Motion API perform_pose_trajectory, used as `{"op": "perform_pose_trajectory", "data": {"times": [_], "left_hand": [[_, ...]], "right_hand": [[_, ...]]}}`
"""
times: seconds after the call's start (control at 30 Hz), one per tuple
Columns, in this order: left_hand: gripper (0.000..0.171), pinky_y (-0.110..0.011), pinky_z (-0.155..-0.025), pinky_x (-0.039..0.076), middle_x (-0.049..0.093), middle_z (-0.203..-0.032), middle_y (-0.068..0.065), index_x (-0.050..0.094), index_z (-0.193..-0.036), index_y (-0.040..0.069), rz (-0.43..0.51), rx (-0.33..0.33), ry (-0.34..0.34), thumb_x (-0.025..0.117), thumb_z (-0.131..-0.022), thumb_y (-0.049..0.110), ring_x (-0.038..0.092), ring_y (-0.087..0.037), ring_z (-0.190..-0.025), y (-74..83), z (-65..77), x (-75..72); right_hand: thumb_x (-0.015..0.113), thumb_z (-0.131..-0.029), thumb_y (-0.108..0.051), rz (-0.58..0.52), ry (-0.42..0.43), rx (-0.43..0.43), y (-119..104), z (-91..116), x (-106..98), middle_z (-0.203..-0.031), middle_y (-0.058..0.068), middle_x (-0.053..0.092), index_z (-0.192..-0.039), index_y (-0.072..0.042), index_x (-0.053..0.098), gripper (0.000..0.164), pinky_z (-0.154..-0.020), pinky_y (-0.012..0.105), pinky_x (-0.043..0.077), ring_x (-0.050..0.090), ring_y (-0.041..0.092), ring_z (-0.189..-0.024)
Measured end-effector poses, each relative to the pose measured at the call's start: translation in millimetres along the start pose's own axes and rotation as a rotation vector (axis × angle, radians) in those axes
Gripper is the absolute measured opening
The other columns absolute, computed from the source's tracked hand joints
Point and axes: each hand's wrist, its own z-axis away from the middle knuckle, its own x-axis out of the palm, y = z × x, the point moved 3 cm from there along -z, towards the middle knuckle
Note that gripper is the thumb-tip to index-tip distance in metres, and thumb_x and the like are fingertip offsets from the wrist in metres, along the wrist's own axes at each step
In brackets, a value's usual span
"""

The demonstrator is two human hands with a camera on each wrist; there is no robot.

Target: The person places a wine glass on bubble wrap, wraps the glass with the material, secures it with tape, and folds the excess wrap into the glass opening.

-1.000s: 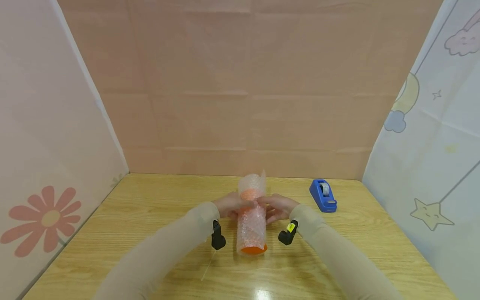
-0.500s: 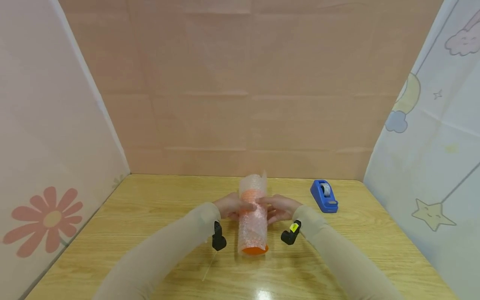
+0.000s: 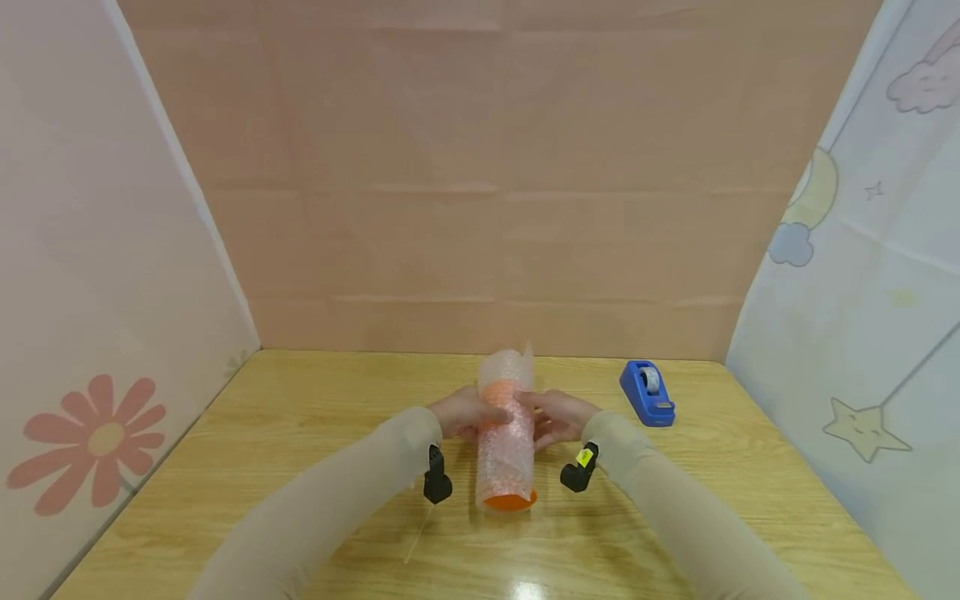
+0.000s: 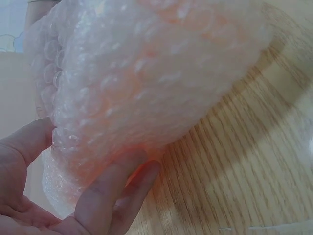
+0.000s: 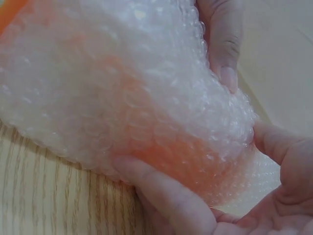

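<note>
A bubble-wrapped bundle lies lengthwise on the table in the head view, with something orange showing through the wrap. Its orange near end pokes out of the film. From the left side my left hand grips the bundle, thumb on top. On the opposite side my right hand holds it, its thumb also on top. Both wrist views show fingers curved along the side of the bubble wrap, low near the tabletop. A loose flap of film stands up at the far end. What the orange thing is stays hidden.
A blue tape dispenser with a roll of clear tape stands on the wooden table, to the right of the bundle. A thin pale strip shows near the left forearm. Fabric walls enclose the back and both sides.
The thumbs have drawn slightly apart on top of the bundle, the left one sliding a little toward the near end. Bundle and tape dispenser stay in place.
</note>
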Motion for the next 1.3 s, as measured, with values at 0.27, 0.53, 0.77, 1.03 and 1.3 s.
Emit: {"op": "perform_pose_trajectory", "data": {"times": [0.27, 0.53, 0.77, 1.03, 1.3], "left_hand": [[0.049, -0.042, -0.084, 0.056, 0.063, -0.114, -0.015, 0.047, -0.127, -0.003, -0.017, -0.023, 0.026, 0.071, -0.089, 0.017, 0.064, -0.026, -0.098, -3.0, -0.3, -0.7], [0.050, -0.041, -0.082, 0.057, 0.063, -0.111, -0.014, 0.048, -0.126, -0.002, -0.054, -0.013, 0.028, 0.072, -0.088, 0.018, 0.065, -0.026, -0.096, -1.3, -0.8, -0.5], [0.051, -0.042, -0.082, 0.057, 0.062, -0.112, -0.016, 0.045, -0.127, -0.002, -0.022, 0.007, 0.012, 0.071, -0.088, 0.015, 0.066, -0.028, -0.096, 1.2, 2.1, 0.6], [0.053, -0.041, -0.079, 0.058, 0.063, -0.110, -0.016, 0.046, -0.127, -0.003, -0.040, -0.007, 0.047, 0.073, -0.087, 0.016, 0.066, -0.028, -0.094, 1.8, 5.4, 3.2], [0.054, -0.040, -0.079, 0.058, 0.063, -0.109, -0.015, 0.045, -0.128, -0.002, -0.066, -0.022, 0.068, 0.073, -0.087, 0.018, 0.066, -0.026, -0.092, 3.6, 7.7, 6.3]], "right_hand": [[0.046, -0.102, -0.038, -0.004, -0.002, -0.002, 0.9, -1.3, 1.6, -0.130, 0.033, 0.049, -0.142, 0.008, 0.033, 0.063, -0.083, 0.045, 0.057, 0.060, 0.039, -0.110], [0.049, -0.100, -0.040, 0.047, 0.014, 0.013, -1.6, 3.4, -2.0, -0.132, 0.033, 0.048, -0.142, 0.008, 0.033, 0.066, -0.084, 0.047, 0.056, 0.059, 0.040, -0.111], [0.053, -0.098, -0.038, 0.289, 0.140, -0.034, -23.2, 24.7, -45.1, -0.141, 0.034, 0.039, -0.145, 0.007, 0.023, 0.072, -0.094, 0.047, 0.052, 0.048, 0.046, -0.126], [0.052, -0.098, -0.018, 0.499, 0.419, -0.048, -23.4, 58.0, -144.1, -0.127, 0.029, 0.046, -0.128, 0.013, 0.040, 0.044, -0.091, 0.046, 0.052, 0.054, 0.040, -0.108], [0.064, -0.090, -0.037, 0.968, 0.348, 0.244, 0.0, 79.2, -193.8, -0.111, 0.026, 0.065, -0.120, 0.010, 0.059, 0.056, -0.087, 0.048, 0.051, 0.059, 0.042, -0.106]]}}
